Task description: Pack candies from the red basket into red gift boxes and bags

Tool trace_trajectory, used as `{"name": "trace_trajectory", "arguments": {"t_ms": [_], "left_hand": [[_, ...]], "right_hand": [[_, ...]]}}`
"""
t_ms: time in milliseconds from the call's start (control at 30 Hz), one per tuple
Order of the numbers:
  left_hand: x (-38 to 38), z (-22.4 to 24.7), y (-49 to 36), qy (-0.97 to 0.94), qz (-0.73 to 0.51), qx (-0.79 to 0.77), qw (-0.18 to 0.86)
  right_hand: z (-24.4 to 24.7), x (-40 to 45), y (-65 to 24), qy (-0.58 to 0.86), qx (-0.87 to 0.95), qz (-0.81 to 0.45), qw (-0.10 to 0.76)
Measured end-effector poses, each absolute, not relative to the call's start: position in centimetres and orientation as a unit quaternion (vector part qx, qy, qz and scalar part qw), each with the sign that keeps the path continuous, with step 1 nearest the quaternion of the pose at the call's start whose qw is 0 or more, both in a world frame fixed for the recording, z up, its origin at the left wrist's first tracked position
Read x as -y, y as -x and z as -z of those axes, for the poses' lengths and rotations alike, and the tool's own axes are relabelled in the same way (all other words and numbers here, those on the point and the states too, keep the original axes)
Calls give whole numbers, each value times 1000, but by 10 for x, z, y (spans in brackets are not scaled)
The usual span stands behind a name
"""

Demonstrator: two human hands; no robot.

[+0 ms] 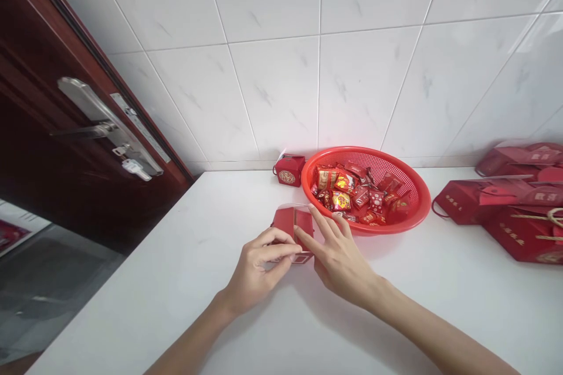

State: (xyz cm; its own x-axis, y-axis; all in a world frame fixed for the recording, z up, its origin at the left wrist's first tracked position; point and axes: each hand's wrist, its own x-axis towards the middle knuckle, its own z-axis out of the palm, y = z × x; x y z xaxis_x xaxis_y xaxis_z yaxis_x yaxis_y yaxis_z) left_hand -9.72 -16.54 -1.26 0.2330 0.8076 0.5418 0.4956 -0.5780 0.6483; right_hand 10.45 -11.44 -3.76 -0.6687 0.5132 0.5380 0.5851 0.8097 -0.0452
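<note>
A small red gift box (285,220) with gold trim lies on the white tabletop in front of me. The thumb and fingers of my left hand (255,266) are pinched at its near edge, by a flap. My right hand (341,255) lies over its right side with fingers stretched apart. One fingertip rests on the top of the box and another reaches its far edge. Part of the box's near side is hidden by my fingers. Just beyond my right hand stands a red plastic basket (420,205) of wrapped candies (360,194).
Against the tiled wall (281,94) sits another small red box (290,170), left of the basket. Several red gift boxes (466,202) with cord handles stand at the right. A dark red door (39,105) with a metal handle is beyond the table's left edge.
</note>
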Motion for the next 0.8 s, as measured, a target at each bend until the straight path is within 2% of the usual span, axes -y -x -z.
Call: {"name": "trace_trajectory", "arguments": {"t_ms": [167, 333, 567, 800], "left_hand": [[165, 9, 96, -772, -437, -425, 180], [159, 3, 100, -812, -405, -406, 107], [150, -13, 110, -860, -296, -407, 79], [147, -22, 110, -875, -257, -410, 18]], "right_hand": [[34, 114, -105, 288, 919, 81, 257], [37, 112, -104, 285, 922, 101, 240], [32, 116, -104, 261, 937, 91, 213], [28, 119, -100, 263, 929, 99, 240]]}}
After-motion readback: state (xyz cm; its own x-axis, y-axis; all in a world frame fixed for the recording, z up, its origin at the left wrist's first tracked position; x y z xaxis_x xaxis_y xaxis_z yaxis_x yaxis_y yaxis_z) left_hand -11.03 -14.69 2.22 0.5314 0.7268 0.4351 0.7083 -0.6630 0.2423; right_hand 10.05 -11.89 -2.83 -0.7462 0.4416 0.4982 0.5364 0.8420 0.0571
